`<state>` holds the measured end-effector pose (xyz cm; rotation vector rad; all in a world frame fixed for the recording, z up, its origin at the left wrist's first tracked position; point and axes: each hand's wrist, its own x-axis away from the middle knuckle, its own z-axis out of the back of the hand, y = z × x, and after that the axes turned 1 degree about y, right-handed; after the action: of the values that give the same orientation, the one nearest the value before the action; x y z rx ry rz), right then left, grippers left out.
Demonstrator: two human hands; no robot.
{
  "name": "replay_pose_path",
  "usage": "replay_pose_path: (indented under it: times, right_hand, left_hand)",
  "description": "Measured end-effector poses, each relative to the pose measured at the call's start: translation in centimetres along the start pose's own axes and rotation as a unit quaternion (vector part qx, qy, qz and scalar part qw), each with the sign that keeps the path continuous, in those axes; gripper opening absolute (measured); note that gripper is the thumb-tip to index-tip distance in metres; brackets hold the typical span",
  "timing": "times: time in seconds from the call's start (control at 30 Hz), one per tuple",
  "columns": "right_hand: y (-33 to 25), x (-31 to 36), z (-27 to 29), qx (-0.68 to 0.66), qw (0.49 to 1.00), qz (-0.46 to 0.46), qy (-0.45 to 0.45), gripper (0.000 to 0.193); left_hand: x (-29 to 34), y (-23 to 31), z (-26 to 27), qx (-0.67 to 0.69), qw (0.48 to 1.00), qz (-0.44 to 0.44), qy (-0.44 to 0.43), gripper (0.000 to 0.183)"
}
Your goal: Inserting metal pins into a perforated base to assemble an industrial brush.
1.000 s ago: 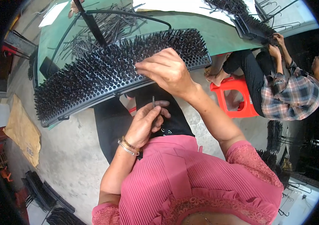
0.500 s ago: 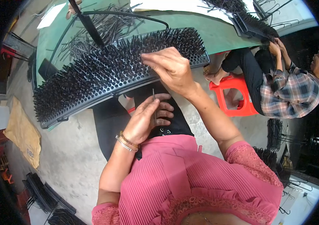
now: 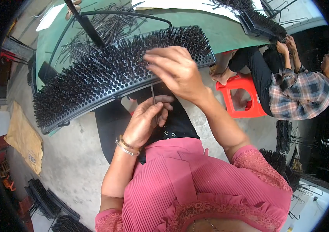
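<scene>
A long black panel [image 3: 124, 83] full of holes stretches across in front of me, tilted, with dense black tufts standing up from its face. Over its right half, close above the tufts, hovers my right hand [image 3: 178, 73]; its fingers are stretched out and parted, slightly blurred, and nothing shows between them. Below the panel's near edge, above my lap, my left hand [image 3: 147, 118] pinches a thin dark strip [image 3: 153, 92] between thumb and fingers. The strip points up toward the panel, its lower end partly hidden by the fingers.
Loose dark strips [image 3: 114, 25] lie heaped on the green table [image 3: 184, 21] behind the panel, near a black metal frame [image 3: 89, 31]. At right, a person [image 3: 300, 91] by a red stool [image 3: 242, 98] handles another tufted panel [image 3: 259, 25]. Brown paper [image 3: 25, 141] lies left.
My right hand's fingers have spread from a closer, pinched pose. My left hand has risen slightly and curled its fingers more, lifting the strip toward the panel's near edge.
</scene>
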<state>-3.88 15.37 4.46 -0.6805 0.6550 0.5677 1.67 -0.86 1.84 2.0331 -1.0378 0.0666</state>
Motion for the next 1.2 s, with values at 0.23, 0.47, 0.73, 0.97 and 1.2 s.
replay_pose_path:
  times: [0.23, 0.47, 0.73, 0.97, 1.2]
  right_hand:
    - [-3.0, 2.4, 2.9, -0.33, 0.841, -0.4, -0.153, 0.018]
    - [0.1, 0.9, 1.7, -0.126, 0.971, -0.188, 0.083, 0.024]
    - [1.4, 0.4, -0.2, -0.034, 0.992, -0.049, 0.113, 0.027]
    - [1.4, 0.9, -0.7, 0.034, 0.998, 0.027, 0.033, 0.02]
    - [0.9, 1.1, -0.3, 0.006, 0.998, -0.019, 0.065, 0.025]
  left_hand:
    - [-0.8, -0.5, 0.1, -0.099, 0.992, -0.064, -0.037, 0.029]
    - [-1.3, -1.1, -0.3, -0.164, 0.982, -0.083, 0.042, 0.036]
    - [-0.6, -0.9, 0.5, -0.177, 0.979, -0.069, 0.067, 0.031]
    - [4.4, 6.3, -1.0, -0.229, 0.97, -0.07, 0.045, 0.03]
    - [6.9, 20.2, 6.5, -0.209, 0.831, -0.364, 0.366, 0.029]
